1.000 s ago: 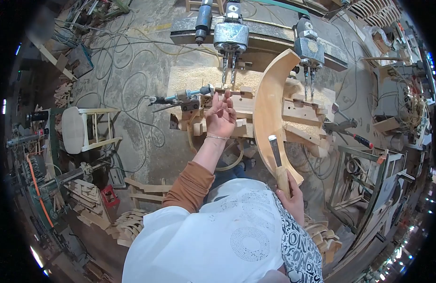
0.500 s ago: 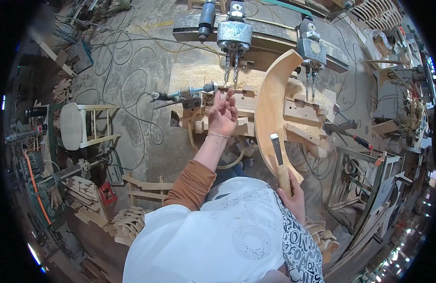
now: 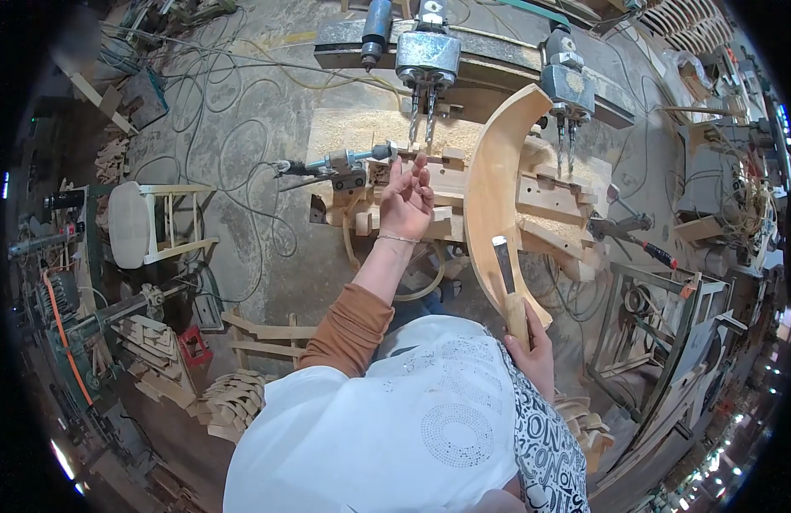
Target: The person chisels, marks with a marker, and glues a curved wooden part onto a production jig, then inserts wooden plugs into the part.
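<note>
Chisel (image 3: 513, 303) held in my right grip (image 3: 536, 356); left grip (image 3: 406, 209) holding nothing, fingers loosely uncurled.
Curved board (image 3: 491, 171) rises beyond my right grip; a slip could gouge it. Reaching forward could nick my left grip on drill bits (image 3: 430, 115) just beyond.

Not much to read here tbh. The patterned cloth (image 3: 549, 436) on the person's right side is covered in chunky black lettering on white, and I can make out "NO" in there, but the rest gets lost in the folds. The white shirt (image 3: 344, 436) has a dotted ring (image 3: 433, 434) that could be an O or a zero, plus fainter dotted shapes above it I can't read.
</note>
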`<state>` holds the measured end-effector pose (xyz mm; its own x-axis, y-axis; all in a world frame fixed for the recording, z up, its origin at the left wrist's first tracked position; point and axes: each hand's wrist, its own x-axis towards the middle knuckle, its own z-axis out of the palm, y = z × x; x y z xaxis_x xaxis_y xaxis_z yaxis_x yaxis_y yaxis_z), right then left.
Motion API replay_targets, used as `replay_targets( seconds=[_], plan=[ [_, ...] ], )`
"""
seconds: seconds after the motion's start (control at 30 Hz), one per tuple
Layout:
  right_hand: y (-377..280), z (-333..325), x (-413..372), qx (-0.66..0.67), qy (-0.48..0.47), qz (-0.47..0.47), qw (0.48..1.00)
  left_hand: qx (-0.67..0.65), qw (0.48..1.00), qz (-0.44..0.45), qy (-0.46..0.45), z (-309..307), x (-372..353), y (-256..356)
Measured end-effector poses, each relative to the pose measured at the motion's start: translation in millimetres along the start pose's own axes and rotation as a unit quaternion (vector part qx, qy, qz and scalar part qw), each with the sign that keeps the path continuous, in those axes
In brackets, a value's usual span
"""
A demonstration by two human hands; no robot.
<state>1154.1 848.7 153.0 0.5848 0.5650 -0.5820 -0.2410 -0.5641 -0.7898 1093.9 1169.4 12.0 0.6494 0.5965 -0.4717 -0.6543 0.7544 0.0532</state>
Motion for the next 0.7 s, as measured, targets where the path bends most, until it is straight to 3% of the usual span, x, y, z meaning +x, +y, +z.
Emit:
replay_targets(
  seconds=[0.7],
  plan=[
    [15, 6, 4, -0.022, -0.027, -0.012, 0.999, 0.018, 1.000, -0.016, 0.010, -1, 3, 3]
  ],
)
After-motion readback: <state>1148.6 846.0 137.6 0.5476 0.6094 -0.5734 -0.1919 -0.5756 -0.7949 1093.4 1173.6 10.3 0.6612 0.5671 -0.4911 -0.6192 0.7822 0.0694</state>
